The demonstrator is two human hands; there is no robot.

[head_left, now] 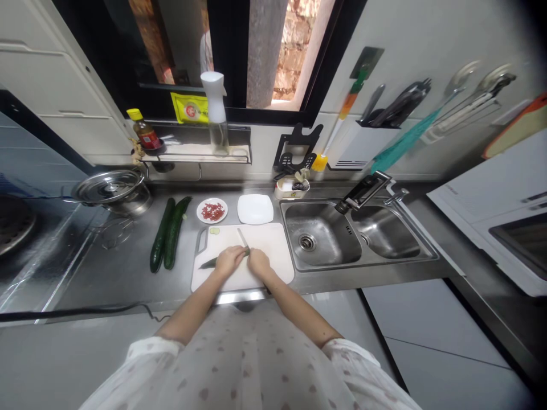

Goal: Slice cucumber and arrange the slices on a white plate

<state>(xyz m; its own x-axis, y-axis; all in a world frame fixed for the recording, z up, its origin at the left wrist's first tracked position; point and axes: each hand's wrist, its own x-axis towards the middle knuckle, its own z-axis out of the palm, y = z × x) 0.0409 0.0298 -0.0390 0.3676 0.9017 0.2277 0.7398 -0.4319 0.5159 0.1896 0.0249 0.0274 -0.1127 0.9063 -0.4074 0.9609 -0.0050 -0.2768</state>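
On the white cutting board [273, 245], my left hand [229, 261] is closed over a cucumber [208, 263], whose dark tapered end sticks out to the left. My right hand [258, 263] grips a knife [243, 236]; its blade points away from me, beside the cut end of the cucumber. The knife's handle is hidden in my fingers. A few pale green cucumber slices [214, 230] lie at the board's far left corner. Two whole cucumbers [172, 233] rest on the counter left of the board.
Behind the board stand a plate of chopped red pieces [212, 210] and a white square plate [255, 209]. A lidded steel pot [117, 191] is at the left. To the right is a double sink [325, 236] with a black faucet [363, 191]. A knife holder [363, 142] hangs on the wall.
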